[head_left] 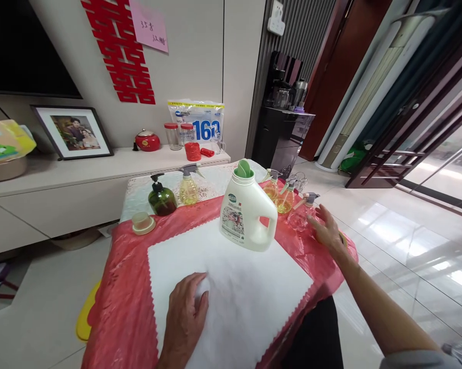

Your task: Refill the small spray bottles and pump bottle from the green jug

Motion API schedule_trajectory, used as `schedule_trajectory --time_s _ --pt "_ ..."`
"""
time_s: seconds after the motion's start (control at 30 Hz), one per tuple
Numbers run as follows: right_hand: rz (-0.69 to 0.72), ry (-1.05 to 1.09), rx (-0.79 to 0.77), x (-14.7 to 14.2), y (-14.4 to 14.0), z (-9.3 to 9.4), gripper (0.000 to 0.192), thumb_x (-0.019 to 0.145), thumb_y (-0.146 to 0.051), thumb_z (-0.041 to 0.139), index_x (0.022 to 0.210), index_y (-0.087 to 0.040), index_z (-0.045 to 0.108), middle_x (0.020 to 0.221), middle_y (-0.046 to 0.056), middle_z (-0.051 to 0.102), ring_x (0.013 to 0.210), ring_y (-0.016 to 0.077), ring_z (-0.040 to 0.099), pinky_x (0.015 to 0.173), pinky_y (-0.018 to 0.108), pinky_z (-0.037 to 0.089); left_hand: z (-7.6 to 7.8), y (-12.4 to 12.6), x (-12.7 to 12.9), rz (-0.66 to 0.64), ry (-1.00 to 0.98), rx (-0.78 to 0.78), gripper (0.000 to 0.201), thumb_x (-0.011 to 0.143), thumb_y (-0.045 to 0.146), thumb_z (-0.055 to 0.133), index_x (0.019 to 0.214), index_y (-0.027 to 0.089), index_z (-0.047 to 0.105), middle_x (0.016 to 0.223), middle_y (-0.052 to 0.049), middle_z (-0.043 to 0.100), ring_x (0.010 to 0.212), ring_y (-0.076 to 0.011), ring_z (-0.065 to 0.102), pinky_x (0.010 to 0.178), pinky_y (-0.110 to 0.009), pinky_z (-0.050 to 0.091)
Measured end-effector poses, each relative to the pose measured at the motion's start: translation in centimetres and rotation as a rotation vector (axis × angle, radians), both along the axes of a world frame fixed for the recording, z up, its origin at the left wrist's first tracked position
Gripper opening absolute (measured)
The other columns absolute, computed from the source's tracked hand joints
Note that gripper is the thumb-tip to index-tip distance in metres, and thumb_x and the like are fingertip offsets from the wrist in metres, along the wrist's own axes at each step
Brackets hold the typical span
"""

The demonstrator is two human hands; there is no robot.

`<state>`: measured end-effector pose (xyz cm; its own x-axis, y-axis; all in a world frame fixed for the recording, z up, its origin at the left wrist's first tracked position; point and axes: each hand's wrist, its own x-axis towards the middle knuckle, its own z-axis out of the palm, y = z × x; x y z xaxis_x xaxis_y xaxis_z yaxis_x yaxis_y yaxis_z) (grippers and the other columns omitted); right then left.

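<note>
My left hand [186, 312] rests on a white scallop-edged cloth [238, 307], its fingers curved and the thumb apart, with nothing seen in it. My right hand [326, 228] reaches over the table's right side with spread fingers, just beside a clear spray bottle [299, 219]; whether they touch I cannot tell. A white detergent jug [248, 215] stands upright on the cloth's far part, uncapped, with its green spout [244, 169] showing. The pale cap [143, 223] lies at the left. Behind my right hand a yellowish round thing [343, 239] is mostly hidden.
Red plastic sheeting [125, 287] covers the table. A green pump bottle [162, 197] and a spray bottle [188, 189] with yellow liquid stand back left; two more spray bottles [283, 202] stand right of the jug. A shelf [119, 164] with jars runs behind.
</note>
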<state>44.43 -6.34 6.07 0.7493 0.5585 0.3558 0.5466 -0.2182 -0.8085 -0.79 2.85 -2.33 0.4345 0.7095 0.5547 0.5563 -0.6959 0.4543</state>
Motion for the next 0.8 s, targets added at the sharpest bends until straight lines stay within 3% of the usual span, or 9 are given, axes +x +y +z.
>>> schedule_trajectory --time_s 0.07,0.13,0.3,0.43,0.6,0.7,0.8 --pt "-0.043 -0.011 0.036 -1.7 -1.2 -0.3 0.047 0.100 -0.044 0.059 0.134 -0.013 0.052 0.126 0.012 0.053 0.114 0.0203 0.055 0.100 0.041 0.051 0.1 0.0 0.2 0.008 -0.023 0.004 0.028 0.092 0.022 0.050 0.119 0.022 0.060 0.112 -0.008 0.072 0.104 -0.0272 0.068 0.089 -0.045 0.053" --pt "0.002 -0.024 0.056 -4.3 -2.2 -0.9 0.043 0.102 -0.047 0.055 0.126 -0.011 0.056 0.115 0.010 0.056 0.101 0.0162 0.058 0.091 0.035 0.054 0.1 -0.1 0.3 -0.001 -0.038 -0.003 0.026 0.092 0.022 0.051 0.115 0.023 0.063 0.111 -0.008 0.073 0.104 -0.0272 0.068 0.090 -0.045 0.053" --pt "0.383 -0.078 -0.029 -13.0 -3.1 -2.4 0.040 0.102 -0.049 0.054 0.098 -0.010 0.059 0.085 0.003 0.056 0.074 0.0078 0.053 0.070 0.021 0.050 0.1 -0.2 0.2 -0.030 -0.088 -0.083 0.024 0.089 0.023 0.053 0.106 0.026 0.069 0.108 -0.006 0.074 0.105 -0.0284 0.068 0.092 -0.048 0.053" --pt "0.620 -0.110 -0.088 -18.3 -2.3 -3.9 0.045 0.103 -0.050 0.051 0.084 -0.010 0.057 0.070 -0.001 0.049 0.061 0.0052 0.046 0.061 0.017 0.044 0.5 0.0 -0.1 -0.029 -0.159 -0.282 0.024 0.085 0.026 0.054 0.101 0.026 0.072 0.107 -0.007 0.074 0.106 -0.0289 0.068 0.093 -0.049 0.055" --pt "0.699 -0.087 -0.079 -19.8 -1.5 -4.7 0.055 0.104 -0.055 0.045 0.072 -0.011 0.054 0.060 -0.001 0.045 0.055 0.0052 0.042 0.052 0.016 0.035 3.7 -0.4 -0.8 -0.061 -0.230 -0.666 0.028 0.077 0.025 0.055 0.099 0.021 0.071 0.109 -0.009 0.072 0.111 -0.0278 0.066 0.102 -0.046 0.049" --pt "0.723 -0.067 -0.085 -19.5 -1.4 -4.8 0.052 0.101 -0.053 0.048 0.070 -0.012 0.057 0.061 0.000 0.049 0.055 0.0055 0.043 0.052 0.015 0.036 6.1 -0.6 -1.1 -0.022 -0.231 -0.930 0.032 0.076 0.023 0.055 0.105 0.022 0.069 0.114 -0.007 0.071 0.106 -0.0257 0.066 0.090 -0.039 0.052" --pt "0.724 -0.055 -0.103 -19.4 -1.6 -5.3 0.051 0.099 -0.055 0.049 0.071 -0.014 0.058 0.061 0.001 0.048 0.055 0.0062 0.043 0.052 0.014 0.036 7.8 -0.4 -1.6 0.028 -0.301 -1.174 0.033 0.078 0.029 0.061 0.109 0.022 0.068 0.102 -0.006 0.073 0.090 -0.0225 0.068 0.080 -0.035 0.051"
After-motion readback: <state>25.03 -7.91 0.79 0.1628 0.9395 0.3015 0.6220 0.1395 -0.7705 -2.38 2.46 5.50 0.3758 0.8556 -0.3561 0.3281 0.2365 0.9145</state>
